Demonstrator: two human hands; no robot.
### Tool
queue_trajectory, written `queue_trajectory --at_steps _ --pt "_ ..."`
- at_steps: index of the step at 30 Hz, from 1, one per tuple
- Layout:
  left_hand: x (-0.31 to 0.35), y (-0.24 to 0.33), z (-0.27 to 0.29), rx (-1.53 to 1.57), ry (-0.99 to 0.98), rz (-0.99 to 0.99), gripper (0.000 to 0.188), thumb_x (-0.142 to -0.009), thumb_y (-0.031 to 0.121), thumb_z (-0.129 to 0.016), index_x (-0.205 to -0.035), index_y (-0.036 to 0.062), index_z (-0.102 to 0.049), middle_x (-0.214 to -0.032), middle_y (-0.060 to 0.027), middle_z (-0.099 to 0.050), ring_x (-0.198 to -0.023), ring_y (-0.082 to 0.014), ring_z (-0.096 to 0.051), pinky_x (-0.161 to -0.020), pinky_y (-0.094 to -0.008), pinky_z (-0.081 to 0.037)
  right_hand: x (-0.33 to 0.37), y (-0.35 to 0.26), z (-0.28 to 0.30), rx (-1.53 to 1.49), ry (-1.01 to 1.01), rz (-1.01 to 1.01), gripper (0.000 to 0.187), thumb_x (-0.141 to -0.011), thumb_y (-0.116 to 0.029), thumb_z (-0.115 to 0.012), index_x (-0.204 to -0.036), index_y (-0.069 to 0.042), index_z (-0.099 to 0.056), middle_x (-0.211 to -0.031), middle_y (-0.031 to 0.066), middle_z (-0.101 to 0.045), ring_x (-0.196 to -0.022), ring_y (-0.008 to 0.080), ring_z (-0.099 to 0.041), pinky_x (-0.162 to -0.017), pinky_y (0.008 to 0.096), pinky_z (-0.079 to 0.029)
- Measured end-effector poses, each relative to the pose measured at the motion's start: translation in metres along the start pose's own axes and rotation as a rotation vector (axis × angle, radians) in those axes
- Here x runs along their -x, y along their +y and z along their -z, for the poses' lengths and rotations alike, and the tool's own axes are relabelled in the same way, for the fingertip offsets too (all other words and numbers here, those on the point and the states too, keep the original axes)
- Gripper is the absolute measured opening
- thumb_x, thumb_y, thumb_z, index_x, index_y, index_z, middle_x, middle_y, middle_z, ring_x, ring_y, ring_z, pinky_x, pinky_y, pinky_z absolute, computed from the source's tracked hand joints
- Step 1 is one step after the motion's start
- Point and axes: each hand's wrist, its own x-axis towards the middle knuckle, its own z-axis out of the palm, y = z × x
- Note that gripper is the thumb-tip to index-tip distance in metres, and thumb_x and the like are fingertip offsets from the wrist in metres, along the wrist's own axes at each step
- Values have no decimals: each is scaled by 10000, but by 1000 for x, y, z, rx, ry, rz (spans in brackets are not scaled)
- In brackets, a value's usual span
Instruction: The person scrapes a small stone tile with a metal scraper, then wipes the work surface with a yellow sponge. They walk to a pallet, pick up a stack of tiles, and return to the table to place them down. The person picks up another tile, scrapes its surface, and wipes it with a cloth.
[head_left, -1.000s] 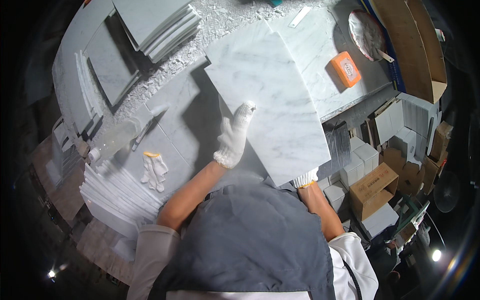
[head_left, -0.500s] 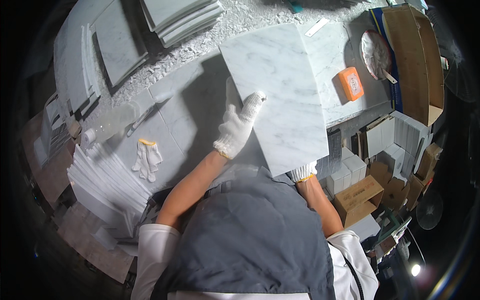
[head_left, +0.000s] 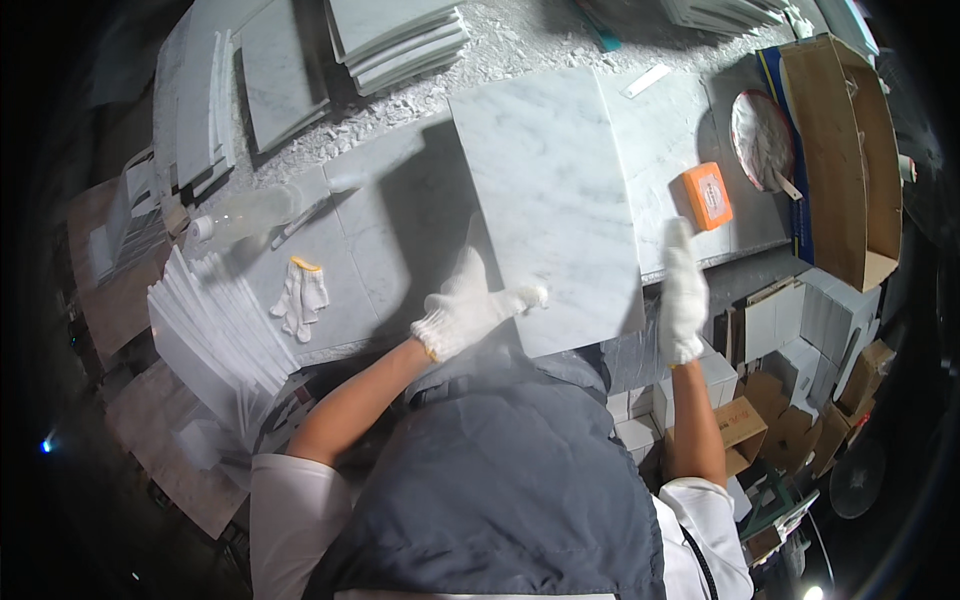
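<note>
Okay, pale grey stone-topped table (head_left: 350, 270); rectangular white marble slab (head_left: 555, 200) with grey veining sits mid-view over it, near edge toward the body. Left hand (head_left: 465, 310), white knit glove: grip clamped on slab's near-left edge, thumb on top. Right hand (head_left: 684, 300), matching glove, blurred: grip unclosed, fingers extended, clear of slab's right edge. Clear plastic bottle (head_left: 250, 212) far left, spare white glove (head_left: 300, 298) near it. Small orange rectangular block (head_left: 708, 196) just beyond right fingertips; can't tell contact.
</note>
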Motion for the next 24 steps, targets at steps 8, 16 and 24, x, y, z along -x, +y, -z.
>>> queue_trajectory --at_steps 8,16,24 --pt "-4 20 -15 1189 -117 -731 746 -979 538 -512 -1602 181 -312 -1646 -113 -333 -1514 -357 -324 -1202 -524 -334 14 11 -25 6 -342 -536 547 -1111 -338 -367 -1562 -29 -385 -1438 170 -564 -1232 261 -597 -1055 349 -454" --pt "-98 84 20 1848 -632 -347 806 -996 669 -378 -1617 170 -258 -1679 -75 -290 -1550 -266 -259 -1247 -546 -236 24 38 -19 -571 -275 -891 603 -1060 -147 -368 -1632 -25 -219 -1054 66 -546 -933 181 -511 -902 254 -451" --pt "-77 131 -4 2011 -523 -145 625 -1056 454 -420 -1575 111 -356 -1651 -146 -330 -1548 -319 -250 -1269 -490 -227 19 16 -22 -427 -196 -704 510 -1057 -119 -383 -1500 133 -378 -1354 134 -595 -1200 196 -564 -1057 286 -412"
